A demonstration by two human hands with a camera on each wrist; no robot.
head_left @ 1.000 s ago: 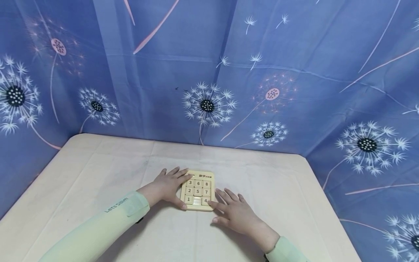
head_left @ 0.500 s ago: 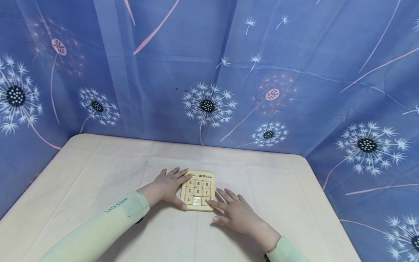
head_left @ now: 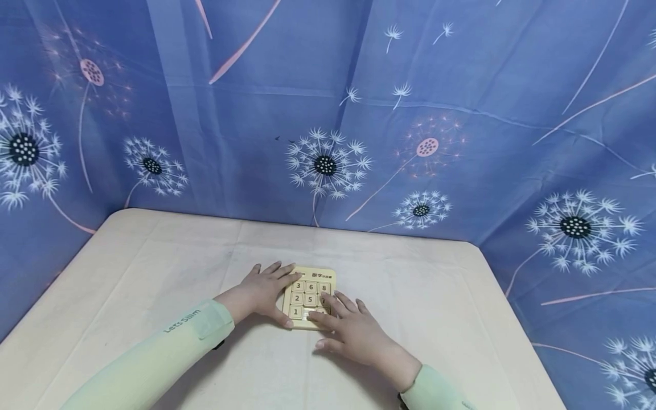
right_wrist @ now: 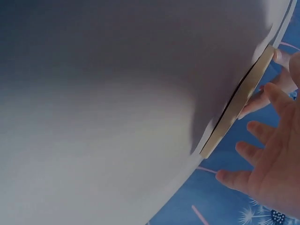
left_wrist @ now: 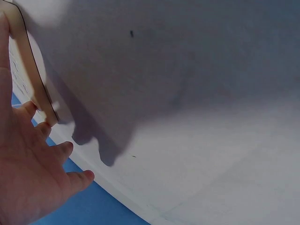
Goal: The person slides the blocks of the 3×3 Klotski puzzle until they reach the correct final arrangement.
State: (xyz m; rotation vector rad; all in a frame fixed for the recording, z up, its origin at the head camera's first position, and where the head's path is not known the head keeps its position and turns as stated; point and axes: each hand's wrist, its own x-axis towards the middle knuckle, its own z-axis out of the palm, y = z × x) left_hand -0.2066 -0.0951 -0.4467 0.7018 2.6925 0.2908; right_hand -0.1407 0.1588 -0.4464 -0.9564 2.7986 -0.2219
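A yellow number sliding puzzle lies flat on the table, its square tiles bearing black digits. Spread along its left side, my left hand has the thumb at the lower left corner and fingertips at the upper left corner. In the left wrist view those fingers look straight, beside the puzzle's edge. My right hand reaches over the lower right, index fingertip at the bottom row near the gap beside tile 1. Its fingers cover most of the 7 and 4 tiles. The right wrist view shows its fingers extended near the puzzle's edge.
A pale cloth covers the table, whose far edge meets a blue curtain printed with dandelions. More curtain hangs at the left and right sides. Pale green sleeves cover both forearms.
My right hand has moved left from the puzzle's right edge onto its lower right tiles, its index fingertip passing from tile 4 toward the gap. The left hand and the puzzle stay in place.
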